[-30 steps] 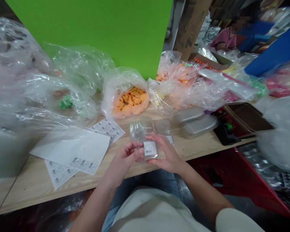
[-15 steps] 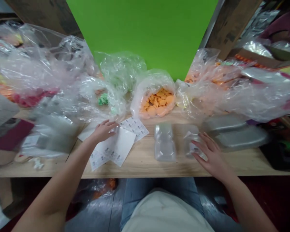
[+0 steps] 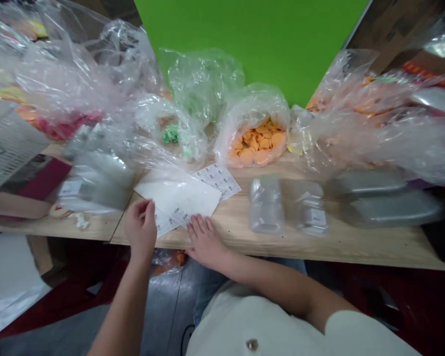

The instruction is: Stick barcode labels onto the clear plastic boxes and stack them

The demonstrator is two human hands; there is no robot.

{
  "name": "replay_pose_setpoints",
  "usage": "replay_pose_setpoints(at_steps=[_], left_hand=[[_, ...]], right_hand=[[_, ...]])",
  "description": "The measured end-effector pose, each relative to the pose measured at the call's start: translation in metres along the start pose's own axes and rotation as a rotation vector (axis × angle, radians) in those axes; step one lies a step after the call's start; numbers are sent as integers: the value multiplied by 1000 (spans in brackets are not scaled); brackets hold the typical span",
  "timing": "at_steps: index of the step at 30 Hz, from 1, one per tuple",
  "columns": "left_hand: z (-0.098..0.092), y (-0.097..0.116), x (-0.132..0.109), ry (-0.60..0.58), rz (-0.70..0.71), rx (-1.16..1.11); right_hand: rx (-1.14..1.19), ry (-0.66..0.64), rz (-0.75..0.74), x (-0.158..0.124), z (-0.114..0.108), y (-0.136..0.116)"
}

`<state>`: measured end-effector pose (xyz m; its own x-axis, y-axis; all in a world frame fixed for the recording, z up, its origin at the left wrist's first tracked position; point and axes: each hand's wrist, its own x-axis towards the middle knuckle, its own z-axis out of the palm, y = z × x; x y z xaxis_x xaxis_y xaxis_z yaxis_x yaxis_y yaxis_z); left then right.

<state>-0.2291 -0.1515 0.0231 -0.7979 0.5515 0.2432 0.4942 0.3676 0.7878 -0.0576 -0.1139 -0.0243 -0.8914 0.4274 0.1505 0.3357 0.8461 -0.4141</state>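
Several label sheets [image 3: 174, 190], white with small black print, lie overlapping at the front of the wooden table. My left hand [image 3: 140, 227] is at their left edge, thumb and fingers pinched together; whatever they may hold is too small to make out. Fingers outstretched, my right hand [image 3: 206, 242] rests on the sheets' lower right corner near the table edge. To the right stand two clear plastic boxes. The nearer clear box [image 3: 266, 205] shows no label, while the other clear box [image 3: 309, 207] carries a small white label.
Behind the sheets an open plastic bag [image 3: 257, 141] holds orange discs, beside a bag with green pieces [image 3: 170, 133]. Stacked clear trays [image 3: 389, 202] lie at the right. Plastic packets [image 3: 96, 185] sit at the left. A green panel [image 3: 252, 39] rises behind.
My right hand has left the labelled clear box and crossed leftward to the label sheets. My left hand has drawn back toward me, its fingers now pinched. The view has shifted.
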Motion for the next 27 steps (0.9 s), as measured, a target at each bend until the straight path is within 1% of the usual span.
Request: replay_pose_setpoints(at_steps=[1, 2, 3, 5, 6, 8, 10, 11, 13, 16, 18, 19, 20, 22, 23, 25, 27], left_hand=[[-13, -7, -27, 70, -192, -68], [-22, -13, -53, 104, -432, -181], [-27, -19, -76, -9, -683, -336], [-27, -26, -112, -184, -908, -480], [-24, -28, -123, -272, -990, -572], [-15, -29, -135, -360, -1104, -732], [-9, -28, -137, -395, -1177, -824], [-7, -26, -137, -404, -1195, -825], [-4, -17, -137, -425, -1207, -831], [1, 2, -137, -391, -1146, -921], [8, 15, -135, -336, -1113, -989], [11, 21, -133, -318, -1118, -1014], [14, 25, -130, -316, -1134, -1027], [18, 28, -124, -348, -1137, -1025], [19, 28, -121, -367, -1103, -1009], [19, 25, -116, -400, -971, -897], [18, 18, -112, -441, -792, -658]], right_hand=[[-26, -8, -40, -8, 8, 2], [-39, -9, -92, -19, 13, 5], [-43, -5, -141, -31, 14, 10], [-24, -4, -197, -55, 8, 21], [-5, -18, -213, -64, 1, 28], [49, -67, -246, -74, -13, 38], [117, -101, -261, -75, -26, 43], [149, -87, -237, -73, -30, 42], [196, -4, -129, -69, -35, 33], [239, 130, 26, -61, -33, 14], [267, 181, 74, -55, -30, 3], [276, 203, 93, -52, -29, 1], [281, 221, 107, -49, -28, 0], [289, 237, 117, -44, -29, 3], [300, 238, 116, -41, -30, 5], [337, 234, 129, -37, -31, 10], [376, 220, 172, -33, -31, 12]])
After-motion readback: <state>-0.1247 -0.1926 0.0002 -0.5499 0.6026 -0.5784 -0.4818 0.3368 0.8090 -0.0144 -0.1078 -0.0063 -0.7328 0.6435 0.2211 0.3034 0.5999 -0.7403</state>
